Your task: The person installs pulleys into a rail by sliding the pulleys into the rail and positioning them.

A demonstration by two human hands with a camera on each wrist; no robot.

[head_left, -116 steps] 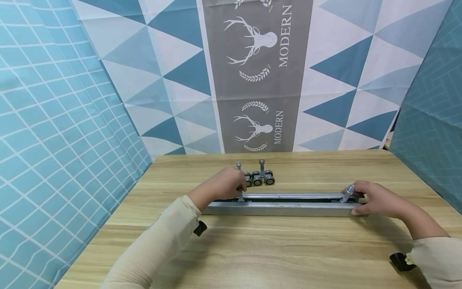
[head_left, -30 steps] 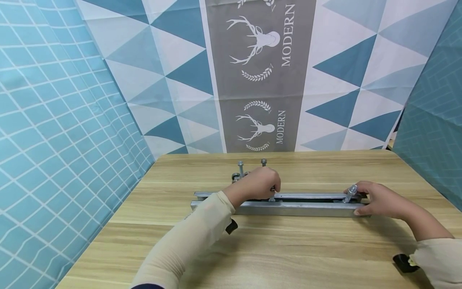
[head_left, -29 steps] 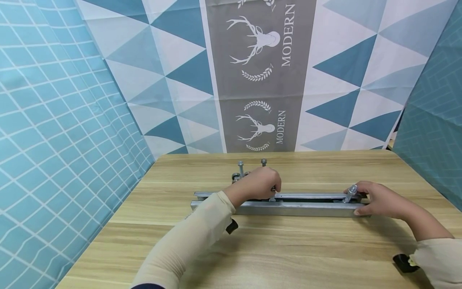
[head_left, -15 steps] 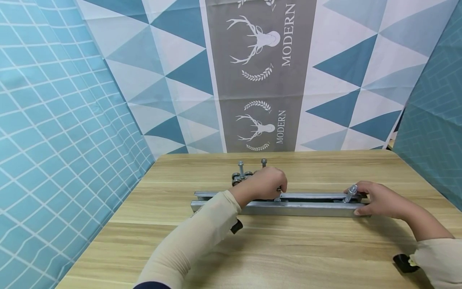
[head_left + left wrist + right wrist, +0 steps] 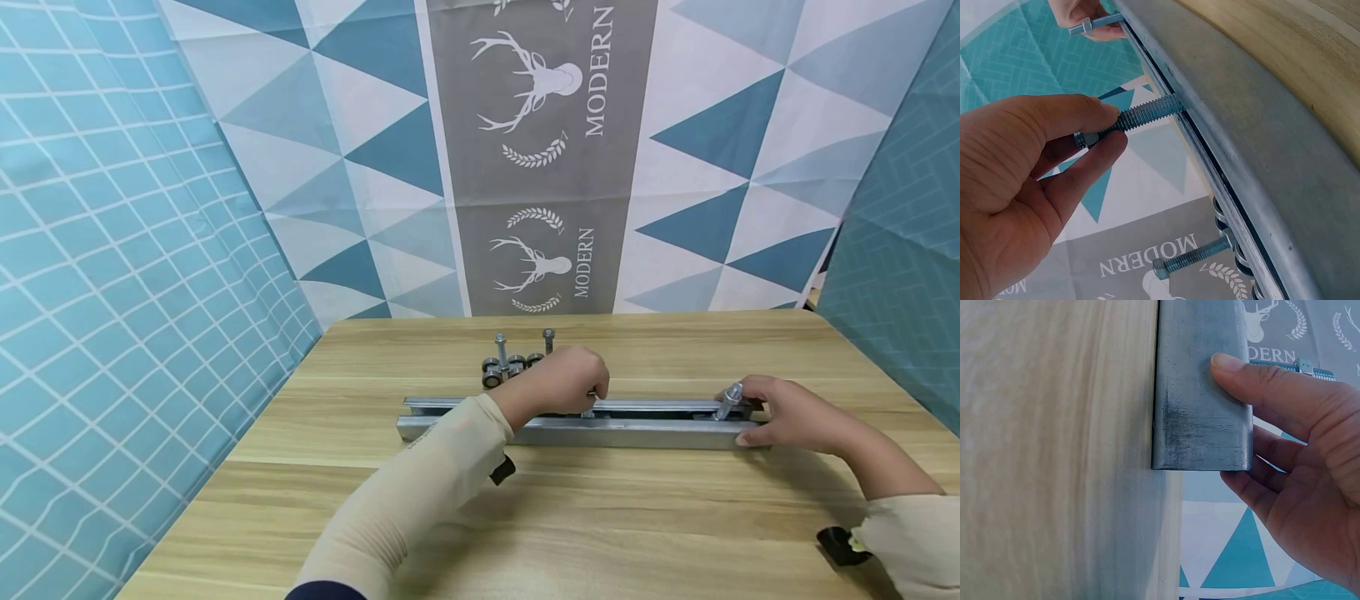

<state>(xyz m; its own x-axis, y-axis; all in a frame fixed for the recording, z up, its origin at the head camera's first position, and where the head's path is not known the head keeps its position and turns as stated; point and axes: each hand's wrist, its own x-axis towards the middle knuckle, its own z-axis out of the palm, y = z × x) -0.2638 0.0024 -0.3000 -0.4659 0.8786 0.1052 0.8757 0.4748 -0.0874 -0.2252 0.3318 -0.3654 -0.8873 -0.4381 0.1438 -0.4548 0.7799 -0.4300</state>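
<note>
A slotted metal rail [image 5: 637,433] lies across the wooden table, its slot facing up. My left hand [image 5: 558,379] is over the middle of it; in the left wrist view my thumb and fingers pinch the threaded bolt [image 5: 1150,112] that stands out of the slot. What the bolt carries inside the rail is hidden. At the rail's right end my right hand [image 5: 795,412] grips the rail, with the thumb [image 5: 1229,364] on its front side and fingers behind. Close to that hand, a second bolt with a nut [image 5: 729,400] rises from the slot.
Behind the rail, two roller trolleys with upright bolts stand side by side: the left trolley [image 5: 501,367] shows its wheels, the right trolley [image 5: 549,340] is partly covered by my left hand. Patterned cloths [image 5: 360,167] hang at the table's back and sides.
My left hand has slid rightward along the rail with the pinched bolt, from near the left end to past the middle. The right hand keeps its hold on the rail's end.
</note>
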